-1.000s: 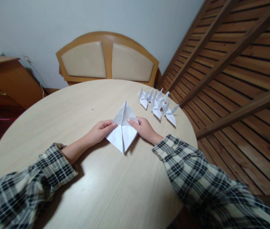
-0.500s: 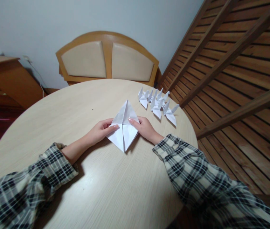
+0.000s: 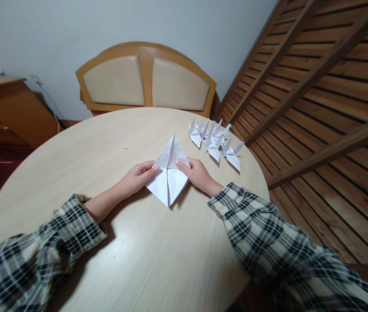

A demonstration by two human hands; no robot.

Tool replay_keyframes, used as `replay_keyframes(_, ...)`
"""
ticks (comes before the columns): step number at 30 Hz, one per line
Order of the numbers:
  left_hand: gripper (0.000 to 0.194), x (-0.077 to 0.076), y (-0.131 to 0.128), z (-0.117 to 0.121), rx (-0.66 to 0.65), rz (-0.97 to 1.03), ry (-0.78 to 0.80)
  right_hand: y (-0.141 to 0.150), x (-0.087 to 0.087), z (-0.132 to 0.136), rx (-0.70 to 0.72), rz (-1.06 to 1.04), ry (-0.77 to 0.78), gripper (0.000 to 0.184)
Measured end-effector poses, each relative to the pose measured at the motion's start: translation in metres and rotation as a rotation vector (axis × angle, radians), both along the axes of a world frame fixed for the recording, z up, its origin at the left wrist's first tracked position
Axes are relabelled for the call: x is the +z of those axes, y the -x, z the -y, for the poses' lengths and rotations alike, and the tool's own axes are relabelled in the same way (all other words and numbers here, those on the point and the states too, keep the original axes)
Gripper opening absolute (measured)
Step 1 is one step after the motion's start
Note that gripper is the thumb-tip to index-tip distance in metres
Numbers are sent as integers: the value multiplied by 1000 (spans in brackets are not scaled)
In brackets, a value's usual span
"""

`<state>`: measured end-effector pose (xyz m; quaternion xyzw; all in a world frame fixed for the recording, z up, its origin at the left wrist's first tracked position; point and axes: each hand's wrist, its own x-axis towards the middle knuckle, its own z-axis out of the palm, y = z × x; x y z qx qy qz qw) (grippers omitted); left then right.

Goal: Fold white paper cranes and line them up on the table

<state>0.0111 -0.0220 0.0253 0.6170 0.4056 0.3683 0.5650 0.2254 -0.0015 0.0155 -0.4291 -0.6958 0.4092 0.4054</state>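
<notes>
A white folded sheet of origami paper [image 3: 168,186], diamond-shaped with a crease down its middle, is held between my two hands over the table. My left hand [image 3: 140,177] grips its left corner, thumb on top and fingers underneath. On the opposite corner my right hand [image 3: 198,174] pinches the paper the same way, its thumb lying on the upper flap. The fingers beneath the paper are mostly hidden. Beyond my right hand, several white paper cranes [image 3: 214,151] stand grouped on the table.
The round pale wooden table [image 3: 73,164] spans the view. Behind it stands a wooden headboard [image 3: 148,69] with two cream panels against the wall. A slatted wooden partition [image 3: 317,130] rises along the right side, and a brown wooden desk [image 3: 11,108] is at the left.
My left thumb has slid slightly left and up, away from the paper's centre crease. The paper and my right hand have barely moved.
</notes>
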Motion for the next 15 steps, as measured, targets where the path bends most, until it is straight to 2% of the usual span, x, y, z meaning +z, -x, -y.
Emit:
replay_keyframes(9,25,3,-1,1,48,-13,32,0,-1,0,4,9,-7,46)
replay_keyframes(15,26,-3,1,-2,89,7,14,0,4,4,35,-82,-4,54)
